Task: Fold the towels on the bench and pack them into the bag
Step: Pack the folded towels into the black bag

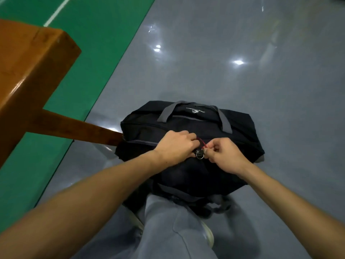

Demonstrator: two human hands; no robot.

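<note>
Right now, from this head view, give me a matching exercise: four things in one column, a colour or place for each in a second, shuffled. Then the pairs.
Things:
1. bag
2. bench
3. zipper pull cord
4. bag handles

Descriptions:
A. red, between the two hands
B. grey straps
C. black, on the grey floor
D. brown wood, at the left

Pairs: 1-C, 2-D, 3-A, 4-B

The left hand rests curled on the bag; the right hand pinches the cord.
</note>
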